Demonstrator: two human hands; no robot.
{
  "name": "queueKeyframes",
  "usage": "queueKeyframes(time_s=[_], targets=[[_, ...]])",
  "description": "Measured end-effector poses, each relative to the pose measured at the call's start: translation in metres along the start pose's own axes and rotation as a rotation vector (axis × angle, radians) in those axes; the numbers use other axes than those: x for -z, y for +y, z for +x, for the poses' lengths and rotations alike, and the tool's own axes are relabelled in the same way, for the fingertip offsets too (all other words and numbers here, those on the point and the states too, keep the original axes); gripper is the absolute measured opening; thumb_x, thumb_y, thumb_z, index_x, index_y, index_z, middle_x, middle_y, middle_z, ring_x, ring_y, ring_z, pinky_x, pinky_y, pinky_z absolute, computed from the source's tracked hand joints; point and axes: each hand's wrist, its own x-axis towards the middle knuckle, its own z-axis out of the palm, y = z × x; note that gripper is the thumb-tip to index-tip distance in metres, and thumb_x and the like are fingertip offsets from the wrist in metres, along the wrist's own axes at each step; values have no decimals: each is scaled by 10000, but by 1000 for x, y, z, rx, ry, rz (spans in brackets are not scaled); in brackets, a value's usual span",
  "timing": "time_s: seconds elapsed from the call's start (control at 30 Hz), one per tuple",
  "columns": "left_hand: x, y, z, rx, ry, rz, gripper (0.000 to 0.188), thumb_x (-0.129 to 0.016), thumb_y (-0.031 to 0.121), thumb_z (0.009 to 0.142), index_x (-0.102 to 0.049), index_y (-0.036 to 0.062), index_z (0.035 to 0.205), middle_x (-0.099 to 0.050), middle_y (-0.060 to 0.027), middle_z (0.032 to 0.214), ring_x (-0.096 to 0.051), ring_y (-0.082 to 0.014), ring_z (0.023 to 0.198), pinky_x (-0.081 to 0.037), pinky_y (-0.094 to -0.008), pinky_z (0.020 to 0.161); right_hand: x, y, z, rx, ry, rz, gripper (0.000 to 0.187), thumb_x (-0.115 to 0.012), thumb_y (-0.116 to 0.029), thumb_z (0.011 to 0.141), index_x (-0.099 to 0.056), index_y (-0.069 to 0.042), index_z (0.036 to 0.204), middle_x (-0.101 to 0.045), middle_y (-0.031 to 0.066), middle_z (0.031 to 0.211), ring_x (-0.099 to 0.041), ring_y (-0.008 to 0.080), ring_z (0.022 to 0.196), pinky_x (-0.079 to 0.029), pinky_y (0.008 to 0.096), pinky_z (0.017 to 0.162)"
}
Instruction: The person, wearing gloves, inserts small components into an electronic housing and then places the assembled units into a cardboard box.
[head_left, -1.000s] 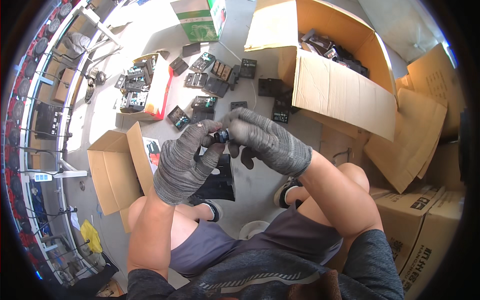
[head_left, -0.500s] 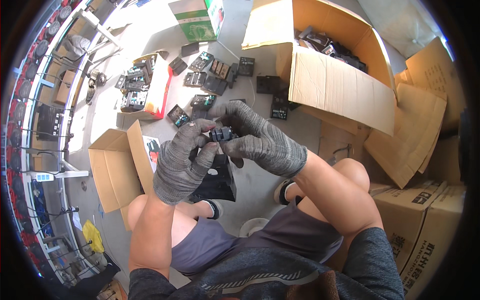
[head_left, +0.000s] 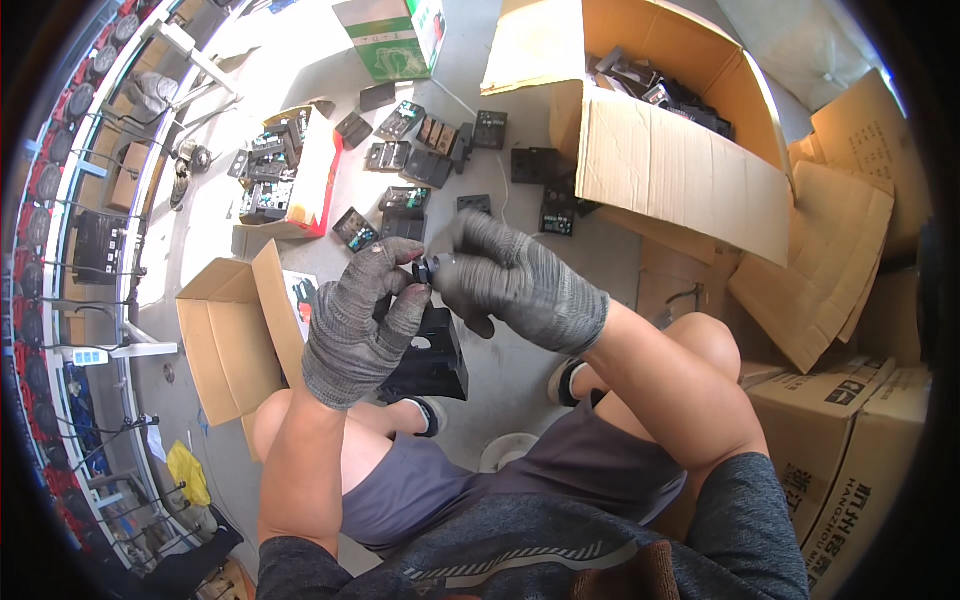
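While your left hand [head_left: 352, 325] pinches the small black part [head_left: 422, 270] above the floor [head_left: 495, 385], your right hand [head_left: 530, 295] has blurred across its right end, suggesting quick work there; its grip cannot be told.

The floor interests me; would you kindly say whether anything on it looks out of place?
Possibly: black electronic modules lie scattered at differing angles, outside the large open carton holding similar dark pieces, which looks untidy.

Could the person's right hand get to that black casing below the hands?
Likely yes: nothing visible blocks the right hand from the right side of the black casing, though that hand looks busy at the small dark part the left hand pinches.
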Motion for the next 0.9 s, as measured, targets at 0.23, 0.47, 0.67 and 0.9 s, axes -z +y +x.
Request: queueKeyframes(time_s=[0.23,0.47,0.67,0.9], targets=[[2,2,1,-17,-1,65,336,-672,114,956,-561,40,1264,-721,-95,804,-703,-138,709,-517,-274,648,12,-5,3,-144,-115,-151,393,-683,-289,968,-534,-76,1264,-611,33,873,-552,78,663,-447,232,536],[0,1,1,-42,-6,76,340,-670,107,956,-555,31,1267,-717,-93,775,-709,-138,693,-521,-273,642,10,3,2,-150,-66,76,355,-599,-343,1014,-536,-59,1216,-561,31,766,-493,91,520,-400,257,475],[5,0,0,-44,-13,122,330,-667,109,960,-557,33,1261,-707,-77,767,-706,-134,691,-526,-277,646,-6,-6,-4,120,43,106,444,-564,-444,1021,-537,-45,1215,-548,37,772,-525,106,561,-437,256,527],[5,2,1,-115,21,205,331,-665,111,961,-558,26,1262,-713,-94,794,-709,-141,707,-528,-277,653,-1,-2,-2,10,-73,31,495,-540,-492,1025,-558,-31,1205,-556,46,731,-527,120,520,-441,254,497]])
